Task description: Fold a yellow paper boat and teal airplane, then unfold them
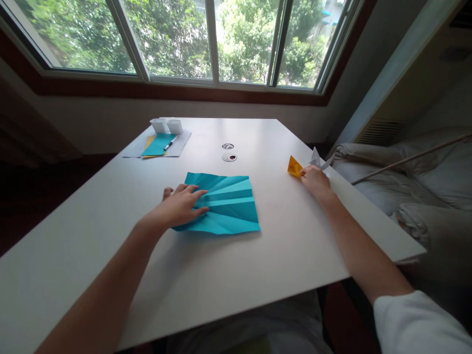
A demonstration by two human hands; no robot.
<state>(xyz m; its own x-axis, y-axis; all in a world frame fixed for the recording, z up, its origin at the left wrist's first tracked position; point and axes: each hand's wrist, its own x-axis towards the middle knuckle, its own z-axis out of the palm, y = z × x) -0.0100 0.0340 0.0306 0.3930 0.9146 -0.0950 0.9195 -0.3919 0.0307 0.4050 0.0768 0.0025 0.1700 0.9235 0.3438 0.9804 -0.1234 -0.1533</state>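
Observation:
A creased turquoise sheet of paper lies unfolded in the middle of the table, with fan-like fold lines across it. On its left part rests my left hand, palm down and fingers spread. Over to the right, my right hand pinches the edge of a small orange folded-paper piece, which looks like a boat. Just behind that hand stands a white folded-paper figure with pointed tips, partly hidden by the fingers and knuckles.
Two white paper boxes stand at the far left of the white table. Before them lie turquoise paper, yellow and white sheets, and a marker. Two round inserts sit in the tabletop. Bundled fabric lies beyond the right edge.

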